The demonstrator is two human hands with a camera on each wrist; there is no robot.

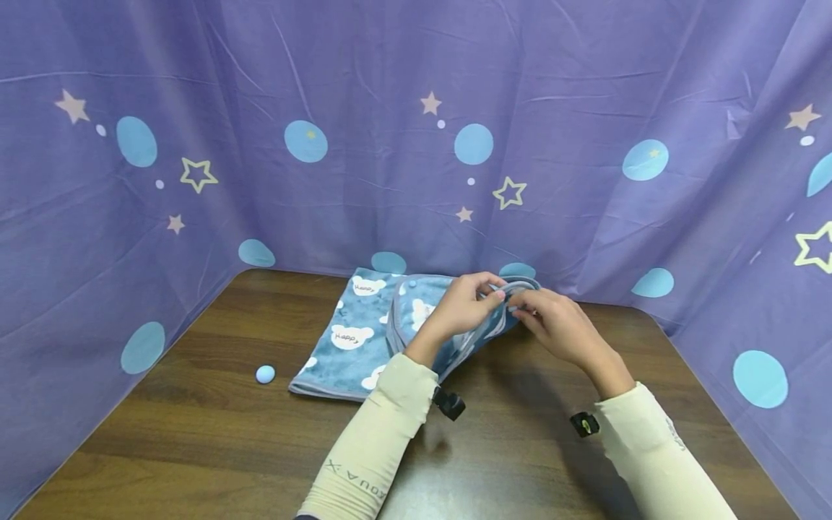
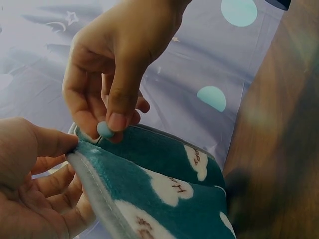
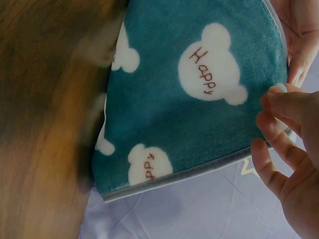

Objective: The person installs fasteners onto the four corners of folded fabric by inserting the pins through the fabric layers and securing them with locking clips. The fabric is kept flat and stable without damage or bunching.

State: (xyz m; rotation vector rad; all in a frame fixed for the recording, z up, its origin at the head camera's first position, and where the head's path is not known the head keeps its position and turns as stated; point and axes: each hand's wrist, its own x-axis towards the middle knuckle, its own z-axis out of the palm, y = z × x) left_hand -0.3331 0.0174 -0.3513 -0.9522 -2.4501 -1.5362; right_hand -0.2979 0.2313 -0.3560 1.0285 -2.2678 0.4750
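A blue fleece blanket (image 1: 341,365) with grey edging and white bear heads marked "Happy" lies partly folded on the table, its right end lifted. My left hand (image 1: 463,307) pinches the grey-bound edge between thumb and fingers. Close beside it, my right hand (image 1: 564,325) pinches a small round-headed blue pin (image 2: 105,130) between thumb and index finger. A thin shaft shows under the pin's head, right at the blanket's edge in the left wrist view. In the right wrist view the blanket's patterned face (image 3: 154,94) hangs below my right fingers (image 3: 276,132).
A small pale-blue round piece (image 1: 264,374) lies on the brown wooden table (image 1: 195,433), left of the blanket. Purple curtains (image 1: 390,87) with stars and blue dots enclose the table at the back and both sides.
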